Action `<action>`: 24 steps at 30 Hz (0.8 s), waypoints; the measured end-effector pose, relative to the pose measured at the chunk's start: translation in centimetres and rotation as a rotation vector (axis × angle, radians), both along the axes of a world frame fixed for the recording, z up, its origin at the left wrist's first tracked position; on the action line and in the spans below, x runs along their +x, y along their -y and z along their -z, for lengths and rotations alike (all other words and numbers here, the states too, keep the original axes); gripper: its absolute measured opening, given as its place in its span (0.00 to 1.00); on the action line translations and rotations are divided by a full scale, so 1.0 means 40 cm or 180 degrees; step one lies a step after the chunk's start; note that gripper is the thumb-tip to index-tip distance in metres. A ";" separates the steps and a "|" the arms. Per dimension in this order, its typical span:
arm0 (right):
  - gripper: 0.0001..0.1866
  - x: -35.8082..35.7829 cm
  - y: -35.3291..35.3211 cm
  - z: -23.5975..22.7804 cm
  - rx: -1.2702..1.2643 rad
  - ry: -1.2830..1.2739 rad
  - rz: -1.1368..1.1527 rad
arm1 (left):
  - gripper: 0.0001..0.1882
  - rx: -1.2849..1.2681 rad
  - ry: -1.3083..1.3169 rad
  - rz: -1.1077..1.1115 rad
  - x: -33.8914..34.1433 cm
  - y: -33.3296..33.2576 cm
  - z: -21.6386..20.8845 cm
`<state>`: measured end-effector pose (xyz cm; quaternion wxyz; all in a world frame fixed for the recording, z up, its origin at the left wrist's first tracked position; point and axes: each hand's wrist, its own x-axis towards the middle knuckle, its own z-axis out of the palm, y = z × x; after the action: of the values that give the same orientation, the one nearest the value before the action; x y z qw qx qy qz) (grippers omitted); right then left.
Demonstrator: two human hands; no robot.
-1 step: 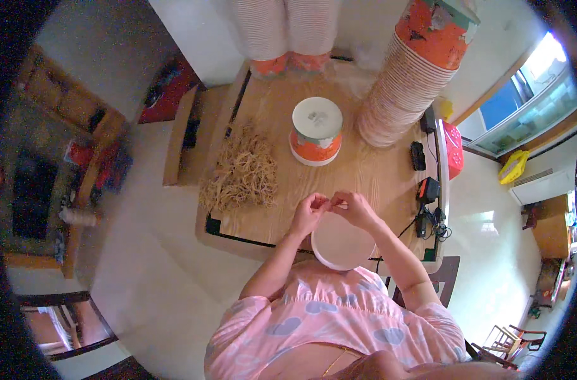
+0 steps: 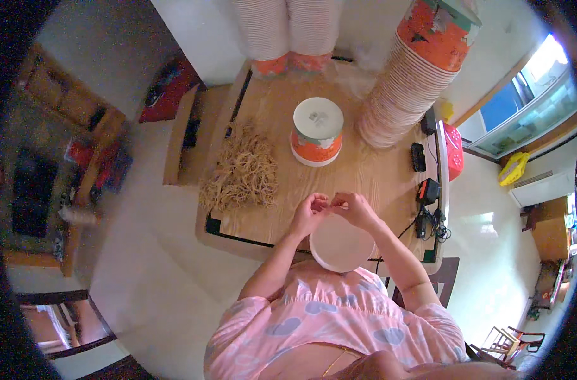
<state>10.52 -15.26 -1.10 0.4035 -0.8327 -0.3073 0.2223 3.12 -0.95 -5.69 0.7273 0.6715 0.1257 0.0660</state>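
At the table's near edge a white paper tub (image 2: 343,246) shows its pale round face, close against my body. Over its far rim my left hand (image 2: 311,210) and my right hand (image 2: 353,208) meet, thumbs and fingertips pinched together. Whatever lies between the fingertips is too small to make out. Beyond them, an orange-and-white paper tub (image 2: 317,144) stands upside down with its white base up. Left of it spreads a loose heap of tan, string-like strands (image 2: 243,171).
A tall leaning stack of nested paper tubs (image 2: 405,88) rises at the back right. Two more stacks (image 2: 263,35) stand at the back left. Along the right edge lie black adapters and cables (image 2: 427,215). A red plastic stool (image 2: 452,149) is beside the table.
The white tub in front of me has shifted very slightly left and nearer. My hands stay pinched in almost the same place.
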 end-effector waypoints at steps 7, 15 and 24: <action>0.08 -0.011 0.048 0.059 0.0125 -0.0297 0.0129 | 0.08 0.0707 -0.0502 0.0486 -0.036 -0.038 0.026; 0.05 -0.010 0.035 0.043 0.0045 -0.0820 0.0203 | 0.08 0.0573 -0.0399 0.0513 -0.019 -0.027 0.013; 0.07 0.000 0.040 0.071 0.0335 -0.1004 0.0110 | 0.08 0.0747 -0.0674 0.0734 -0.014 -0.049 0.014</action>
<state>10.51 -16.84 -3.94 0.4935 -0.7703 -0.2371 0.3269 2.56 1.01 -6.25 0.6295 0.7648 0.1153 -0.0746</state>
